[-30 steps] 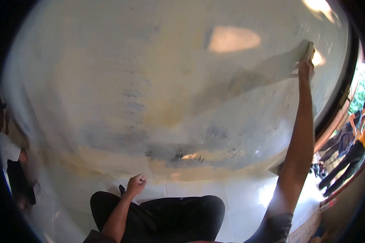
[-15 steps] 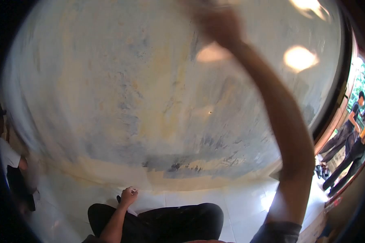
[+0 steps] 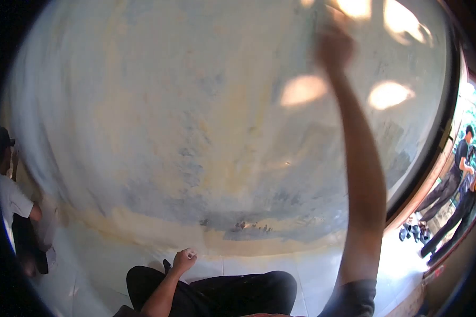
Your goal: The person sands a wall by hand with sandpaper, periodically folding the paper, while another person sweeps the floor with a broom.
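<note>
My right arm stretches up in front of a large wall [image 3: 158, 121] patched in grey, white and yellow. At its end my right hand [image 3: 336, 47] is smeared by motion near the top of the view. Its fingers do not show clearly, nor whether it holds anything. Low down, by my bent knees in dark trousers [image 3: 238, 288], my left hand [image 3: 185, 259] is closed with its fingers curled. Something small and pale shows at its fingertips, too small to name. A dark, narrow thing [image 3: 167, 266] sticks up just left of that hand.
White floor tiles [image 3: 206, 269] meet the wall's yellowish lower edge. At far left, close to the wall, is a person in a white shirt [image 3: 16, 198]. Past the doorway frame [image 3: 412, 203] on the right stand people [image 3: 455, 174], with shoes [image 3: 415, 232] on the floor.
My right hand has swept to the right across the upper wall, and its arm is straighter. The view has shifted a little, so my left hand appears slightly farther right and lower, still closed.
</note>
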### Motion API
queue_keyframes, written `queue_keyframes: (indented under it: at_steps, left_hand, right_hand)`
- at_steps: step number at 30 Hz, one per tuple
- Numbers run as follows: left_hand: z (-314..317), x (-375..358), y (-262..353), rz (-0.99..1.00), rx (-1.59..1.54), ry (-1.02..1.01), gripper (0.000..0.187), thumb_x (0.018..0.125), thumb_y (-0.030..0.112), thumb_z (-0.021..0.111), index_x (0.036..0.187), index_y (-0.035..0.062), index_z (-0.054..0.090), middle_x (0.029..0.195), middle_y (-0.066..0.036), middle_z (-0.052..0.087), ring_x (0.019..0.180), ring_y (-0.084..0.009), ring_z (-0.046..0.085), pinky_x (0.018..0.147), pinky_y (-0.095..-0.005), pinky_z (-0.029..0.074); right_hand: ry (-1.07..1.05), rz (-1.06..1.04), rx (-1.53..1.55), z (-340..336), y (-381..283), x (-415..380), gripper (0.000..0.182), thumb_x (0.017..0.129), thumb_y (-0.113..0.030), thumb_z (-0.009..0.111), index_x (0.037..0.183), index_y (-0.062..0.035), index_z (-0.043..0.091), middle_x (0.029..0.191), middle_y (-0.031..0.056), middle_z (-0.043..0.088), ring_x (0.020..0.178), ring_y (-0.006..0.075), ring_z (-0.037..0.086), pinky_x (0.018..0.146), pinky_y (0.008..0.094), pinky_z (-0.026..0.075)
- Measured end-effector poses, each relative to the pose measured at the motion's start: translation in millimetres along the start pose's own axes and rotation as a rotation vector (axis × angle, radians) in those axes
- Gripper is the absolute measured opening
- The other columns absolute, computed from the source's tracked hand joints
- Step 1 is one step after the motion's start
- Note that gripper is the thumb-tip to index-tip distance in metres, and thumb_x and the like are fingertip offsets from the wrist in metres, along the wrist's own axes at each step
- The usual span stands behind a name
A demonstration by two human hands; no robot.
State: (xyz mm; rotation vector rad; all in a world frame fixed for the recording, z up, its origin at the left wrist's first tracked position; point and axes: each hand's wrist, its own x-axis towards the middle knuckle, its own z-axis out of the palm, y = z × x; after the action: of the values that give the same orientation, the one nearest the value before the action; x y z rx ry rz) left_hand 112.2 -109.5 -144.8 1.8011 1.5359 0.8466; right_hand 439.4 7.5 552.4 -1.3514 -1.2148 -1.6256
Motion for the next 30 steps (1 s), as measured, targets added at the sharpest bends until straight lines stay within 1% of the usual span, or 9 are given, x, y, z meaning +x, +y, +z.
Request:
queue_keyframes:
  at_steps: [4, 7, 14, 21, 22, 23, 24, 28, 30]
  left_hand:
    - [-0.3, -1.9, -9.3, -0.083, 0.014, -0.009, 0.027, 0.077, 0.028, 0.066, 0.094, 0.0071, 0.066, 0.086, -0.014, 0.069, 0.08, -0.0297, 0.068, 0.072, -0.0397, 0.053]
    - [-0.3, -2.0, -6.5, -0.104, 0.044, 0.01, 0.028, 0.077, 0.029, 0.066, 0.095, 0.0072, 0.066, 0.086, -0.015, 0.069, 0.079, -0.0303, 0.068, 0.073, -0.0398, 0.053]
    - [-5.5, 3.7, 7.1, -0.057, -0.08, 0.063, 0.029, 0.078, 0.028, 0.067, 0.098, 0.0076, 0.066, 0.088, -0.016, 0.069, 0.084, -0.0298, 0.067, 0.074, -0.0384, 0.053]
    - [-1.4, 3.4, 14.6, -0.023, -0.106, 0.047, 0.028, 0.078, 0.029, 0.066, 0.097, 0.0078, 0.066, 0.088, -0.014, 0.069, 0.082, -0.0301, 0.067, 0.073, -0.0399, 0.053]
    - [0.1, 3.1, 6.4, -0.038, -0.101, 0.045, 0.028, 0.078, 0.029, 0.066, 0.097, 0.0079, 0.066, 0.088, -0.014, 0.069, 0.082, -0.0302, 0.067, 0.073, -0.0401, 0.053]
    - [3.4, 1.3, -0.6, -0.054, -0.094, 0.045, 0.028, 0.077, 0.029, 0.066, 0.096, 0.008, 0.067, 0.088, -0.013, 0.069, 0.082, -0.0303, 0.067, 0.073, -0.0403, 0.053]
    - [8.2, -0.4, -5.8, -0.101, -0.077, 0.027, 0.028, 0.077, 0.029, 0.066, 0.096, 0.0081, 0.067, 0.087, -0.013, 0.069, 0.082, -0.0303, 0.067, 0.073, -0.0402, 0.053]
    - [0.2, -2.1, -30.4, -0.201, 0.032, 0.033, 0.027, 0.077, 0.029, 0.066, 0.095, 0.0086, 0.068, 0.086, -0.013, 0.069, 0.082, -0.0305, 0.067, 0.074, -0.0401, 0.053]
    - [4.7, -1.2, -29.0, -0.181, 0.046, 0.063, 0.027, 0.077, 0.029, 0.066, 0.095, 0.0089, 0.068, 0.086, -0.013, 0.069, 0.082, -0.0308, 0.067, 0.074, -0.04, 0.053]
  right_hand:
    - [0.163, -0.487, 0.56, -96.6, -143.0, -6.1, 0.051, 0.092, -0.014, 0.045, 0.141, -0.008, 0.035, 0.145, 0.0128, 0.039, 0.131, 0.0342, 0.039, 0.108, 0.0466, 0.031]
    - [0.068, -0.391, 0.321, -34.5, -74.4, 26.3, 0.02, 0.085, -0.022, 0.05, 0.087, -0.0116, 0.067, 0.08, 0.0073, 0.068, 0.074, 0.0256, 0.066, 0.057, 0.0441, 0.048]
    - [0.351, 0.162, 0.066, 122.4, 273.4, 71.5, 0.034, 0.092, -0.031, 0.046, 0.096, -0.0024, 0.064, 0.092, 0.0203, 0.065, 0.085, 0.0333, 0.064, 0.074, 0.0455, 0.05]
    - [-0.124, 0.133, 0.073, 24.8, -3.5, 133.5, 0.029, 0.09, -0.031, 0.048, 0.087, -0.0085, 0.066, 0.077, 0.0076, 0.068, 0.072, 0.026, 0.067, 0.065, 0.0396, 0.053]
    - [-0.412, 0.036, 0.541, -40.4, -75.3, 128.0, 0.051, 0.092, -0.01, 0.041, 0.142, -0.0055, 0.032, 0.15, 0.0127, 0.029, 0.138, 0.025, 0.029, 0.111, 0.0441, 0.023]
    - [0.298, -0.214, 0.486, -2.3, -132.4, 112.8, 0.052, 0.093, -0.012, 0.039, 0.143, -0.0054, 0.029, 0.151, 0.0115, 0.029, 0.137, 0.0232, 0.029, 0.111, 0.0438, 0.022]
    - [0.244, -0.281, 0.676, -58.7, -161.6, 93.4, 0.053, 0.094, -0.014, 0.038, 0.145, -0.0105, 0.027, 0.152, 0.0088, 0.026, 0.137, 0.0212, 0.029, 0.111, 0.0433, 0.022]
    - [0.196, -0.548, 0.337, -89.4, -110.0, 92.6, 0.052, 0.094, -0.012, 0.038, 0.145, -0.0213, 0.028, 0.152, 0.0068, 0.026, 0.13, 0.0235, 0.041, 0.104, 0.0432, 0.036]
    - [0.059, -0.03, 0.827, -53.1, -51.7, 111.0, 0.037, 0.092, -0.015, 0.045, 0.128, -0.0105, 0.054, 0.119, 0.0133, 0.062, 0.083, 0.0196, 0.066, 0.073, 0.0348, 0.053]
